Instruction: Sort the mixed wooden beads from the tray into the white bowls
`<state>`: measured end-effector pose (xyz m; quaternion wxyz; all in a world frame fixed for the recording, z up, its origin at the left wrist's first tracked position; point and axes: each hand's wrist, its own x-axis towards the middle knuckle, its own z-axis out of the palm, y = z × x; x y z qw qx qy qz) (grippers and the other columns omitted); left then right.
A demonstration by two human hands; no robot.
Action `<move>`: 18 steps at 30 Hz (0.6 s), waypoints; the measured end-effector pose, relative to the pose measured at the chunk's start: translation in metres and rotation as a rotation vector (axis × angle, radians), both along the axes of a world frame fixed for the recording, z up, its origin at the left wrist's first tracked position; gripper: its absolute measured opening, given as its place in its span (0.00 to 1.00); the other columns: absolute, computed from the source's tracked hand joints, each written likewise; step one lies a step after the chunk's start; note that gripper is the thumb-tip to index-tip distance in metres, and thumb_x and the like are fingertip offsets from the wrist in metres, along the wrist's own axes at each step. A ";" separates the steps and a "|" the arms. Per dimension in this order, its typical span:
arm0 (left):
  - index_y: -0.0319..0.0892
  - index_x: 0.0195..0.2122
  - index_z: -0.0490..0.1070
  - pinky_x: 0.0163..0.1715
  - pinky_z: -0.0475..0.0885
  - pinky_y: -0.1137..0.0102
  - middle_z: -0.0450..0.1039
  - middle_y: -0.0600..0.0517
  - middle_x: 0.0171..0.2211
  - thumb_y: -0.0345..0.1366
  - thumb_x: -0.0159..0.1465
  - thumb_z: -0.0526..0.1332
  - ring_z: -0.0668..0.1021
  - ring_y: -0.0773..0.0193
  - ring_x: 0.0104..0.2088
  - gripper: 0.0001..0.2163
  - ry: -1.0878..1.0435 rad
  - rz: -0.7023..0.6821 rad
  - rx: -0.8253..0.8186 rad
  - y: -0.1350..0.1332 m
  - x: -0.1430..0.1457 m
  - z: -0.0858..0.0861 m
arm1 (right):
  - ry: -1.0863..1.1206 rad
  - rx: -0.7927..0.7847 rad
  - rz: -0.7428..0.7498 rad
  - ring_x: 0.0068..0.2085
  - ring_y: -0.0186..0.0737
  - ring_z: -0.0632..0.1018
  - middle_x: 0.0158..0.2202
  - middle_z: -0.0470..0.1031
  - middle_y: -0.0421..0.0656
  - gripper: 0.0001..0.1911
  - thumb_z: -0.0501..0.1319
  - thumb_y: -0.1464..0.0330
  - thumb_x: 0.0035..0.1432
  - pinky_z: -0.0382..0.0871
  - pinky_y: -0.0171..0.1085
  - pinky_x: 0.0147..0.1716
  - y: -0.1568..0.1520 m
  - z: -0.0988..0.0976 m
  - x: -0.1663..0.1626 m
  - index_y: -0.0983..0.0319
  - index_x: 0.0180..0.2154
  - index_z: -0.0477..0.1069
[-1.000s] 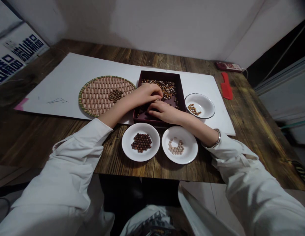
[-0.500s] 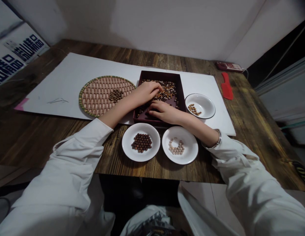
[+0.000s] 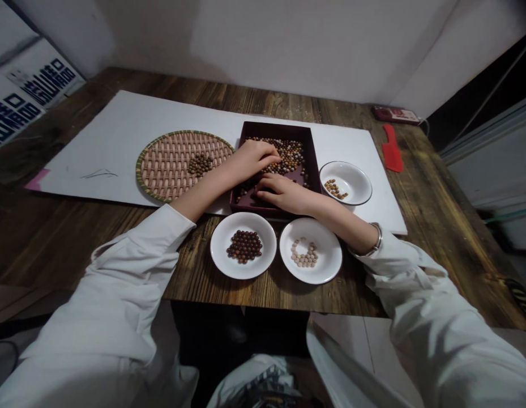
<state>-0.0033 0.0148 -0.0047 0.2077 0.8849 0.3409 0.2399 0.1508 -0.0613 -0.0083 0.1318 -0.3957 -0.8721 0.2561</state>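
Maroon tray [image 3: 274, 129]: shallow and square-cornered, on the white sheet, with both hands inside it from the worktop side.
Mixed beads [image 3: 288, 154]: brown, tan and pale wooden beads heaped in the tray's far half, with a few scattered near its front corner.
Left hand [image 3: 252, 160]: reaches in over the tray's left wall; the fingers [image 3: 269, 154] curl down onto the edge of the heap, and whether they are gripping a bead is hidden.
Right hand [image 3: 283, 194]: lies across the tray's front part, wrist over the front wall; the fingers [image 3: 265, 192] bend loosely near the tray floor, and I cannot tell if they pinch anything.
Woven bamboo tray [image 3: 167, 153]: round, just left of the maroon tray, holding a small cluster of dark brown beads [image 3: 200, 165].
White plates: one [image 3: 218, 252] holds dark reddish-brown beads [image 3: 244, 246], and one [image 3: 328, 263] holds pale beads [image 3: 304, 253]; both sit on the worktop [image 3: 76, 243], in front of the tray.
White bowl [image 3: 351, 184]: rimmed, right of the tray on the sheet, with tan beads [image 3: 335, 189].
White sheet [image 3: 88, 158]: lies under the trays and the bowl.
Red plastic scraper [image 3: 392, 148]: lies on the worktop at the far right.
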 end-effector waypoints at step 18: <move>0.40 0.32 0.74 0.48 0.67 0.66 0.74 0.49 0.34 0.41 0.72 0.50 0.75 0.61 0.40 0.17 -0.031 0.108 0.075 -0.002 0.000 0.001 | -0.043 -0.014 -0.009 0.53 0.47 0.73 0.51 0.72 0.52 0.13 0.55 0.68 0.69 0.63 0.46 0.58 -0.002 0.004 -0.001 0.67 0.47 0.75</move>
